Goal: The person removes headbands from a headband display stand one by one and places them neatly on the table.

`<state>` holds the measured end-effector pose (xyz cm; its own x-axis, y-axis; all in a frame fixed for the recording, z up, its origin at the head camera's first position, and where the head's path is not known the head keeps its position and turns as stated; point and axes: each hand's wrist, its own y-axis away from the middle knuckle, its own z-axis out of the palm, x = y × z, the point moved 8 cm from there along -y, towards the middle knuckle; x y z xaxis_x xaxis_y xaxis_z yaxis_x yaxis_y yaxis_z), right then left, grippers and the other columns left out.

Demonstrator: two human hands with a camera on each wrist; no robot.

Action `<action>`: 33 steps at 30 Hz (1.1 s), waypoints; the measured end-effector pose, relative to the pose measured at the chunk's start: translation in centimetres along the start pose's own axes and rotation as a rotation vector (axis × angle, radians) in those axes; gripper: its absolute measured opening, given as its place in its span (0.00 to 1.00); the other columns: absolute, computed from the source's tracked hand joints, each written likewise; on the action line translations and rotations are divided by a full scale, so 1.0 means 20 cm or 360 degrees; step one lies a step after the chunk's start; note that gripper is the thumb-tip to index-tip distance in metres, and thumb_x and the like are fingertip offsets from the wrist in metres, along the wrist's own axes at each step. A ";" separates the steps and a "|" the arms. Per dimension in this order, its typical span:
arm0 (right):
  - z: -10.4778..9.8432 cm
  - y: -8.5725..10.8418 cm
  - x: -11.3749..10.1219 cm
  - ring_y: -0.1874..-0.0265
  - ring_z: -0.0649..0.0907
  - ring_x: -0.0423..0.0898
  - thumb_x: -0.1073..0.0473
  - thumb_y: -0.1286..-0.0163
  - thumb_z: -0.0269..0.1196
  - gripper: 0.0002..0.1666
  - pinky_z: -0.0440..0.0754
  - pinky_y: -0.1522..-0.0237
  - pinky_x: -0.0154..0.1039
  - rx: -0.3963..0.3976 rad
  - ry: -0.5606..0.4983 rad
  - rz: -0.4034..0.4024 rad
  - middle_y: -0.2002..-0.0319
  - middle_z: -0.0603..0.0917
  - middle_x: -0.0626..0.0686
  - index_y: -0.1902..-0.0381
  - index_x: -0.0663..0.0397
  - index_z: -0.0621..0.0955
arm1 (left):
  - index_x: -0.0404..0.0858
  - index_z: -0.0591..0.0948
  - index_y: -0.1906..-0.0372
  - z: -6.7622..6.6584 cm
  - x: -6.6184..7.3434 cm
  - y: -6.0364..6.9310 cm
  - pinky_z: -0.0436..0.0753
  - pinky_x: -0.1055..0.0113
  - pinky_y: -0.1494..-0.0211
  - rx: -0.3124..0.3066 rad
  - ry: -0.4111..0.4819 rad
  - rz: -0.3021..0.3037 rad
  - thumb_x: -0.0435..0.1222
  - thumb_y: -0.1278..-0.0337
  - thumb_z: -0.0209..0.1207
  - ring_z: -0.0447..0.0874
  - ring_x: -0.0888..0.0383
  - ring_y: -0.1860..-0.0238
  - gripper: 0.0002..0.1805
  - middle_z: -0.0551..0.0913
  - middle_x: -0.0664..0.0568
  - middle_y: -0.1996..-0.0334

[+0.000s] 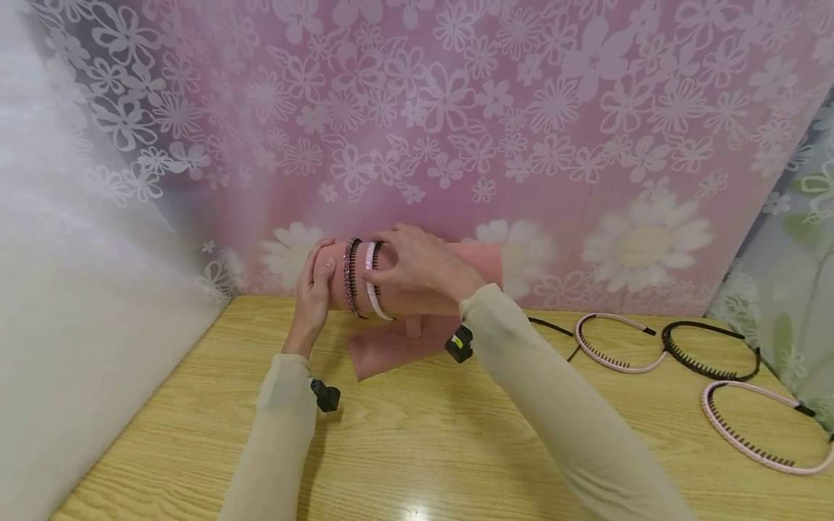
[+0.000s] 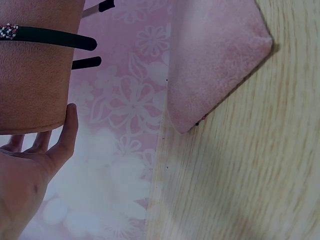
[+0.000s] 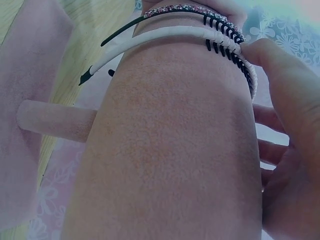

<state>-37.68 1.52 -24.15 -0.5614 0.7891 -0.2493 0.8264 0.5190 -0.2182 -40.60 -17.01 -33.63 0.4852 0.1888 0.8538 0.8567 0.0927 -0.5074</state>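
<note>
Home or shop, unclear which: a wood-grain table [image 1: 397, 441] before a pink flower-printed curtain [image 1: 449, 145].

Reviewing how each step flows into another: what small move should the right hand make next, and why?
Probably ease the right hand off the white headband: that band already straddles the pink roll beside the glittery headband, the left hand holds the roll's end, and loose headbands lie on the table.
</note>
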 end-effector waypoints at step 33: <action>-0.07 0.12 0.10 0.36 0.76 0.49 0.32 0.35 0.65 0.43 0.74 0.32 0.48 -0.0006 0.0031 0.0036 0.35 0.78 0.50 0.28 0.45 0.73 | 0.48 0.70 0.25 0.01 0.11 0.04 0.72 0.51 0.32 -0.0054 -0.0018 -0.0083 0.46 0.21 0.47 0.75 0.45 0.37 0.25 0.72 0.46 0.27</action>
<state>-36.72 4.90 -23.85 -0.5415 0.8070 -0.2355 0.8392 0.5021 -0.2090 -38.90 -16.37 -32.20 0.4378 0.1955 0.8776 0.8864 0.0693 -0.4576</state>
